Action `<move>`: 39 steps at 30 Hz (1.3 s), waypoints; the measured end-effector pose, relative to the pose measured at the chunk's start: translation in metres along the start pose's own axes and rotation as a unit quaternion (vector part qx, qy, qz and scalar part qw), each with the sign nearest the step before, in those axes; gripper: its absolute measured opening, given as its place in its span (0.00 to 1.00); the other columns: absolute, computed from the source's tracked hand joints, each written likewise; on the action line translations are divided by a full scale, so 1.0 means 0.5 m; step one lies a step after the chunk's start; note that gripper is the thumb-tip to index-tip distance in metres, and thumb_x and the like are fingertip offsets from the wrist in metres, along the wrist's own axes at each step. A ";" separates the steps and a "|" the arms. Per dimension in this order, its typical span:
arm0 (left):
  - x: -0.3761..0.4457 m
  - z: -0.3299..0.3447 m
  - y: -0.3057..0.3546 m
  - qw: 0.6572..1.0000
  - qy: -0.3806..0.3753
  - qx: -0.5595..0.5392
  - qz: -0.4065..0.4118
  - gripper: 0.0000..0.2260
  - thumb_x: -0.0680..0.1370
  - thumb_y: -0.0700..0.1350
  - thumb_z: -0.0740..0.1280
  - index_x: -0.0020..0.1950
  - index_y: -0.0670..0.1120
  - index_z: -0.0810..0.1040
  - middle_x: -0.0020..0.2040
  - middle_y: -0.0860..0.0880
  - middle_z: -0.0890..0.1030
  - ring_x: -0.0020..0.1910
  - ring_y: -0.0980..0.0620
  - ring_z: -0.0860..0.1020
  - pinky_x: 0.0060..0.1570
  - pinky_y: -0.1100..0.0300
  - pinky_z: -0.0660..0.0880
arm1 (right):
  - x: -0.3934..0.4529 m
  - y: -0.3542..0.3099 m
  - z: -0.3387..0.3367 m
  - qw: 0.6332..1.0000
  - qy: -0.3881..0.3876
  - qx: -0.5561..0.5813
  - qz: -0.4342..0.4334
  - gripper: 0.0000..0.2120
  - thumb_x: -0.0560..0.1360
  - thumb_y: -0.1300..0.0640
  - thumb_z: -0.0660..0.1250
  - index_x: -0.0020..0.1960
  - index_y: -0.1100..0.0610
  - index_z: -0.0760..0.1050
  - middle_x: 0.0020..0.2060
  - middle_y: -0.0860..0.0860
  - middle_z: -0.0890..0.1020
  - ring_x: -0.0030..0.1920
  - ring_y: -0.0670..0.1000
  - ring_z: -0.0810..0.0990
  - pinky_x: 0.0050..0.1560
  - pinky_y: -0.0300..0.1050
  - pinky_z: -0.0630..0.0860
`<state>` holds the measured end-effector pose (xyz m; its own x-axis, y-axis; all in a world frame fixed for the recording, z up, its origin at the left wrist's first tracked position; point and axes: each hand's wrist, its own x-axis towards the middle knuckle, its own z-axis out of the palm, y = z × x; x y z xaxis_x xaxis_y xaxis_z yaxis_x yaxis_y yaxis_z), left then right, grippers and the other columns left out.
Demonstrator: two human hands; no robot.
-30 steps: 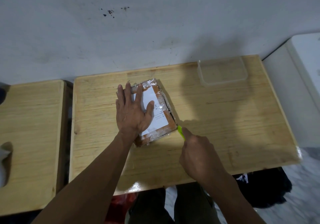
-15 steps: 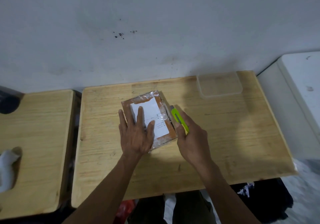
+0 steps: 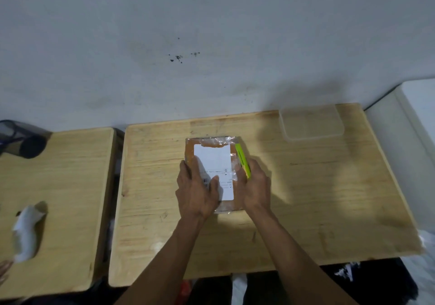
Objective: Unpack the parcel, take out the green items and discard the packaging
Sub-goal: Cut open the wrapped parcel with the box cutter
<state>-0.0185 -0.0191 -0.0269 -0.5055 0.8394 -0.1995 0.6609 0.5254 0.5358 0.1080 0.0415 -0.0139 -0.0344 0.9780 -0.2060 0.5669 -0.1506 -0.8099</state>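
Head view: the taped parcel (image 3: 213, 163) lies mid-counter (image 3: 306, 198); the left hand (image 3: 196, 190) presses flat on it, fingers released, while the right hand (image 3: 255, 187) grips a green cutter (image 3: 242, 160) along its right edge; a clear container (image 3: 312, 123) sits well apart behind

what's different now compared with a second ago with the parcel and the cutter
The right hand has carried the green cutter from the parcel's near corner up along its right edge. The parcel has turned from tilted to square. The left hand still presses it flat; the clear container has not moved.
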 end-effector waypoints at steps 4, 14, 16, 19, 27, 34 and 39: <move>0.030 -0.022 -0.004 0.995 -0.051 0.066 0.055 0.33 0.76 0.62 0.60 0.79 0.53 0.55 0.74 0.45 0.62 0.69 0.40 0.66 0.59 0.36 0.72 | -0.070 0.003 -0.005 0.998 0.035 0.046 0.024 0.10 0.80 0.48 0.62 0.55 0.53 0.77 0.35 0.46 0.80 0.36 0.43 0.78 0.36 0.39 0.72; 0.043 -0.038 0.025 0.967 -0.109 0.224 0.058 0.28 0.82 0.57 0.53 0.78 0.66 0.42 0.81 0.52 0.45 0.80 0.40 0.41 0.62 0.16 0.46 | -0.172 0.011 0.028 0.992 0.063 0.088 0.062 0.09 0.80 0.48 0.62 0.58 0.49 0.75 0.44 0.45 0.80 0.44 0.46 0.78 0.44 0.39 0.72; 0.025 -0.031 0.036 0.970 -0.102 0.219 0.034 0.28 0.82 0.56 0.52 0.77 0.68 0.40 0.81 0.52 0.43 0.79 0.38 0.40 0.60 0.15 0.45 | -0.137 0.004 0.014 0.992 0.086 0.085 0.038 0.13 0.80 0.51 0.63 0.63 0.52 0.74 0.54 0.45 0.79 0.55 0.45 0.76 0.50 0.30 0.68; 0.013 -0.021 0.038 0.977 -0.114 0.180 0.012 0.27 0.83 0.55 0.51 0.77 0.68 0.40 0.81 0.52 0.38 0.79 0.37 0.37 0.61 0.16 0.47 | -0.061 -0.006 -0.011 0.995 0.081 0.050 -0.013 0.16 0.80 0.53 0.63 0.66 0.56 0.73 0.62 0.48 0.77 0.63 0.46 0.72 0.60 0.29 0.64; 0.032 -0.028 0.018 0.972 -0.123 0.193 0.053 0.25 0.83 0.62 0.46 0.79 0.67 0.40 0.82 0.53 0.39 0.80 0.42 0.37 0.63 0.17 0.46 | -0.029 -0.004 -0.041 1.000 -0.010 0.000 -0.013 0.10 0.81 0.48 0.60 0.59 0.49 0.73 0.37 0.45 0.78 0.37 0.42 0.76 0.34 0.39 0.70; 0.043 -0.031 -0.015 0.956 -0.126 0.235 0.120 0.26 0.82 0.65 0.41 0.79 0.66 0.36 0.83 0.52 0.37 0.80 0.42 0.35 0.64 0.18 0.41 | -0.092 0.010 -0.048 0.999 -0.033 -0.024 0.001 0.11 0.80 0.50 0.61 0.60 0.52 0.75 0.40 0.49 0.81 0.38 0.47 0.78 0.35 0.37 0.68; 0.039 -0.030 -0.015 0.956 -0.119 0.237 0.123 0.28 0.80 0.67 0.38 0.79 0.66 0.37 0.83 0.52 0.38 0.81 0.42 0.36 0.65 0.19 0.40 | -0.045 -0.023 -0.063 0.992 -0.049 -0.119 -0.016 0.16 0.81 0.54 0.58 0.67 0.53 0.70 0.50 0.56 0.82 0.50 0.60 0.81 0.46 0.48 0.75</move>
<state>-0.0415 -0.0084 -0.0226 -0.1995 0.9240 -0.3262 0.9492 0.2649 0.1698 0.1281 0.0257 0.0174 -0.1285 0.9613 -0.2438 0.7425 -0.0697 -0.6662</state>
